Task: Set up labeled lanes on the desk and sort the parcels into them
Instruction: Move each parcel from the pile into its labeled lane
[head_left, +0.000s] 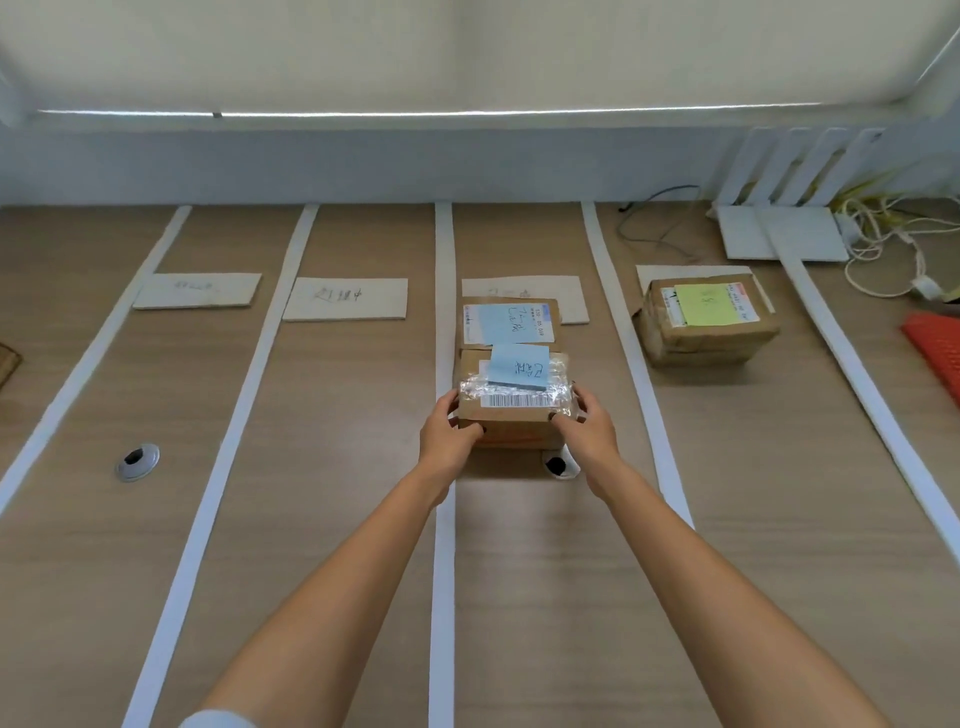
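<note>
between two tape strips, your left hand (451, 434) and right hand (582, 423) grasp the parcel (511, 402) by its sides, keeping it squarely in its lane behind another.

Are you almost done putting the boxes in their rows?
The rows are made: white strips split the desk, with paper labels such as the second one. One blue-note parcel sits in the third lane and a green-note parcel in the fourth. Left hand and right hand hold another blue-note parcel in the third lane. The first two lanes hold no parcels; I can't see any waiting.
</note>
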